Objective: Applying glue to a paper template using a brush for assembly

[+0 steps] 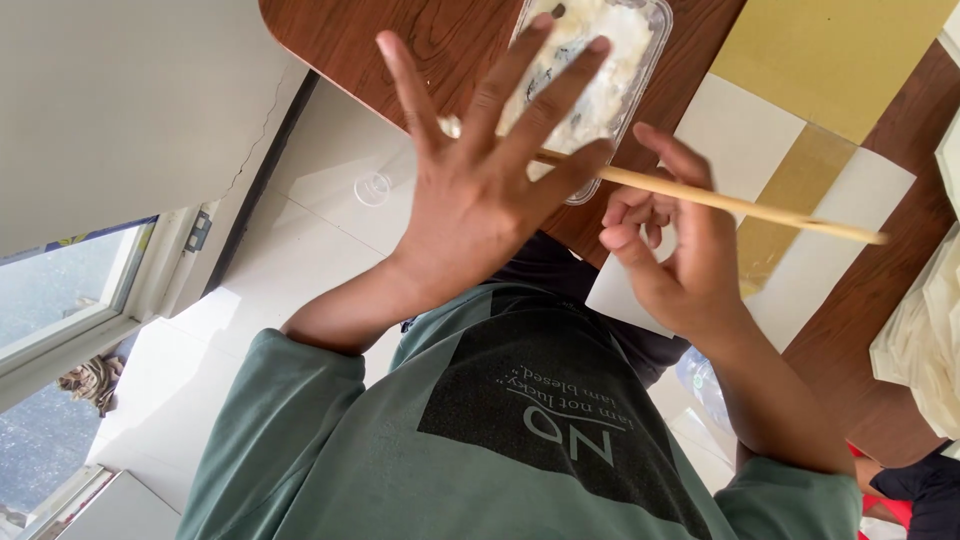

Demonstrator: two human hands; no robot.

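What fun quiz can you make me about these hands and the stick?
1. True or false: the right hand holds the wooden stick.
2. The left hand has its fingers: A) curled in a fist, B) spread wide, C) inside a glove.
3. Fill in: the clear tub of white food sits on a brown wooden ____.
Key: 1 true; 2 B; 3 table.

Green T-shirt point(330, 450), dark printed panel point(540, 410)
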